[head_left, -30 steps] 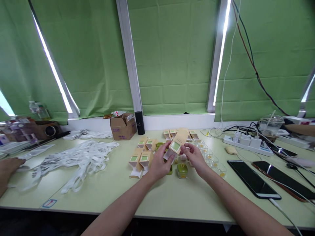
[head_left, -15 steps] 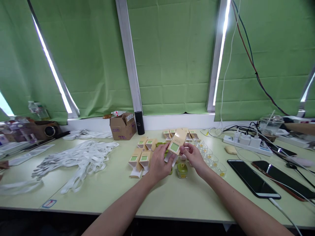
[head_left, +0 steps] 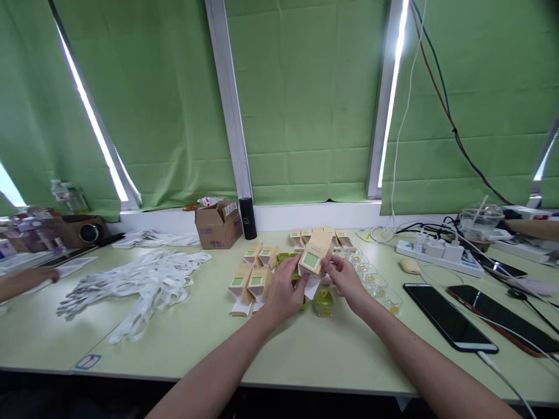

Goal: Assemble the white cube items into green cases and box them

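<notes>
Between my two hands is a small kraft paper box with a green square on its face and a white flap hanging below. My left hand grips its left side, and my right hand pinches its lower right edge. Just beneath the hands a small clear container with a green top stands on the table; more green ones are partly hidden behind my left hand. Similar kraft boxes with open flaps lie to the left. Clear empty containers are lined up at the right.
White straps are heaped on the left of the table. Another person's hand is at the far left. A cardboard box and black cylinder stand behind. Phones, cables and a power strip lie right.
The kraft box between my hands has opened out from a flatter shape into a fuller box. Another person's hand has come in at the far left.
</notes>
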Tool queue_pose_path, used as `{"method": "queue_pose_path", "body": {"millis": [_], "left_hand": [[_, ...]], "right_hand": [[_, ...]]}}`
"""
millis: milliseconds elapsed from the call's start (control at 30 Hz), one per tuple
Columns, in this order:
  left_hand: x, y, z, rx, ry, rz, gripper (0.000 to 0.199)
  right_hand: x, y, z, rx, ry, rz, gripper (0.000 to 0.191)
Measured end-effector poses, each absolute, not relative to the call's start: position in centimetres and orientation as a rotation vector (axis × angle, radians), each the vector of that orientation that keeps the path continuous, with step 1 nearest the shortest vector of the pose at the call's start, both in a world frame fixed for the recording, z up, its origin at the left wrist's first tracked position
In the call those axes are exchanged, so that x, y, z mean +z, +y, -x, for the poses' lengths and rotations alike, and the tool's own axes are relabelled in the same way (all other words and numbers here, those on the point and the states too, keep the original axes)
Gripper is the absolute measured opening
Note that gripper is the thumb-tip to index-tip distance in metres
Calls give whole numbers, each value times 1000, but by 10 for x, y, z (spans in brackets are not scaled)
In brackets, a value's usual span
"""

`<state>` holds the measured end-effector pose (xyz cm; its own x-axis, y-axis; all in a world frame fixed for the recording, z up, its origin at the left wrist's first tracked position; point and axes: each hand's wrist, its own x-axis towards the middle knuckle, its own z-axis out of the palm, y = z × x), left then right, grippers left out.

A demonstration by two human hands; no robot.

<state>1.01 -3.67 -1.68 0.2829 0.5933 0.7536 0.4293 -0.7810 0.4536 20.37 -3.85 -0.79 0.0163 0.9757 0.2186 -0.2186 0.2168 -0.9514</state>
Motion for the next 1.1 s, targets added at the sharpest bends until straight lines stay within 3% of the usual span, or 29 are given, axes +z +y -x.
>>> {"method": "queue_pose_path", "body": {"millis": [167, 500, 800, 1100], "left_hand": [[-17, -40, -11, 1451, 865, -2248, 57], [-8, -42, -12, 1376, 656, -1715, 63], [2, -38, -11, 1480, 811, -1568, 59], [-7, -27, -8, 1361, 852, -1704, 52]], "right_hand": [[-9, -39, -205, 1177, -1166, 878, 66], [2, -46, -205, 1137, -1127, 908, 67], [-5, -43, -209, 1164, -1028, 876, 65], [-5, -44, -207, 1103, -1107, 884, 64]]}}
